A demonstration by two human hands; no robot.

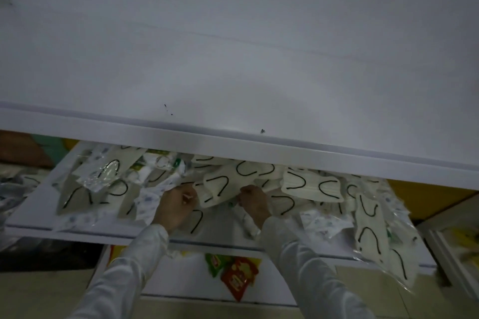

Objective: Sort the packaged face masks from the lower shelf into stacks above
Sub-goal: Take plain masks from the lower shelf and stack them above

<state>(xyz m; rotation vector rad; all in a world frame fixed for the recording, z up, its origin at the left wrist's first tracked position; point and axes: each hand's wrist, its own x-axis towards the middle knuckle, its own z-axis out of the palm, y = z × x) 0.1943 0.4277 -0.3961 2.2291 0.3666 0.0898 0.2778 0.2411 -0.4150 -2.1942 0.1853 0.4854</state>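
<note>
Several packaged face masks, cream with black ear loops in clear wrappers, lie jumbled on the lower shelf. My left hand and my right hand both reach into the pile with curled fingers. Between them they grip one packaged mask, the left hand at its left edge, the right at its right edge. The upper shelf is a broad white surface above; I see no masks on it. Its front lip hides the back of the pile.
More wrapped masks hang over the lower shelf's right front edge. Red and green snack packets lie on a shelf below. A dim heap of packages sits at the far left, and yellow items at the right.
</note>
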